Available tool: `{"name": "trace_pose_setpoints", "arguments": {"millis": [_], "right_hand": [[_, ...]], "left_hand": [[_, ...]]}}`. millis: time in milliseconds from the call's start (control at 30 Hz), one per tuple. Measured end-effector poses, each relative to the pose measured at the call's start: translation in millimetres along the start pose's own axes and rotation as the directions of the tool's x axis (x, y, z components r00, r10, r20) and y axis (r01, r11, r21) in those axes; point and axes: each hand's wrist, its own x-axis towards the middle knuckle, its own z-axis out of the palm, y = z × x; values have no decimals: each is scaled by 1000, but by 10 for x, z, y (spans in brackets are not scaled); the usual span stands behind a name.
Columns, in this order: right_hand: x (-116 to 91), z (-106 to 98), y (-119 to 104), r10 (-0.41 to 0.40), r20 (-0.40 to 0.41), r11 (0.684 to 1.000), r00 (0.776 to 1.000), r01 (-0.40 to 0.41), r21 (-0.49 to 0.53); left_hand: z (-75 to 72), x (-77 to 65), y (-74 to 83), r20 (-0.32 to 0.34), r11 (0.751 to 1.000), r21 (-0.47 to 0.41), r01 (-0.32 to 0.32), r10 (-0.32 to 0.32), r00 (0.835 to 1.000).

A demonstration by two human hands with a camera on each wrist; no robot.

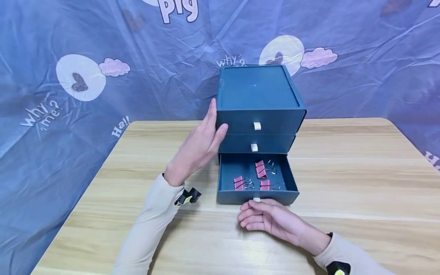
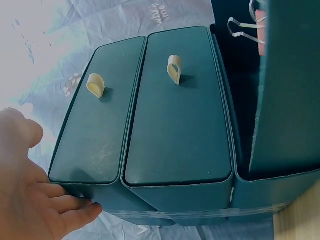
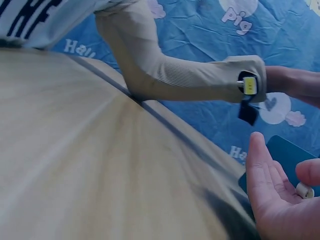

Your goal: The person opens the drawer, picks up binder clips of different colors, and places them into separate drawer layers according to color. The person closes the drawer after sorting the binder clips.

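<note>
A dark teal cabinet (image 1: 261, 122) has three stacked drawers with cream pull tabs. The bottom drawer (image 1: 225, 197) is pulled out; in it lie three pink binder clips (image 1: 261, 170). My left hand (image 1: 194, 151) rests flat against the cabinet's left side, thumb toward the front edge; its spread fingers also show in the left wrist view. Just below the bottom drawer's pull tab (image 3: 304, 191), my right hand (image 1: 275, 221) has its fingers loosely extended to the left. Its thumb is close to the tab; the fingers do not visibly pinch it.
The cabinet stands on a wooden table (image 1: 354, 183). A blue cloth (image 1: 172, 68) with printed words and clouds hangs behind. Both sleeves carry small dark wrist devices (image 1: 187, 196). The open drawer projects toward the person.
</note>
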Motion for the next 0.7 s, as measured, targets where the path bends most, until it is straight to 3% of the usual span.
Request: {"name": "trace_pose_setpoints", "arguments": {"millis": [233, 700], "right_hand": [[42, 9, -135, -29, -10, 995, 1000, 28, -100], [277, -123, -270, -89, -69, 991, 994, 81, -108]], "left_hand": [[12, -4, 3, -2, 1000, 6, 4, -4, 1000], [10, -21, -5, 3, 1000, 14, 10, -10, 1000]]}}
